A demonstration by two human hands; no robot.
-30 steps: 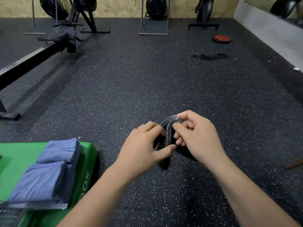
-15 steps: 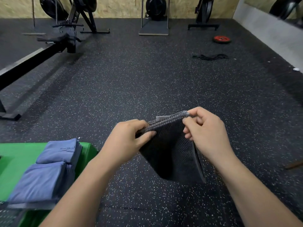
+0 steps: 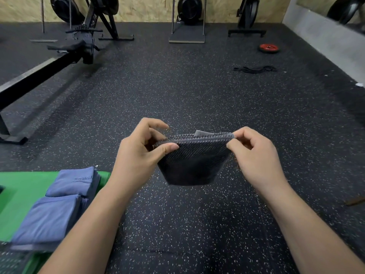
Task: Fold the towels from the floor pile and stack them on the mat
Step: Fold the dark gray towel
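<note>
Centre of the frame: I held the dark towel [image 3: 194,165] up off the floor, folded small. My left hand [image 3: 136,157] pinched its top left corner, thumb in front and index finger lifted clear, with the other fingertips hidden behind the cloth. My right hand [image 3: 256,157] pinched the top right corner, fingers curled. A pale tag [image 3: 202,133] peeked over the top edge, its writing unreadable. Lower left, folded blue towels [image 3: 57,210] lay on the green mat [image 3: 17,194]. The frame's edge cut off the mat, and the nearest towel edge was blurred.
</note>
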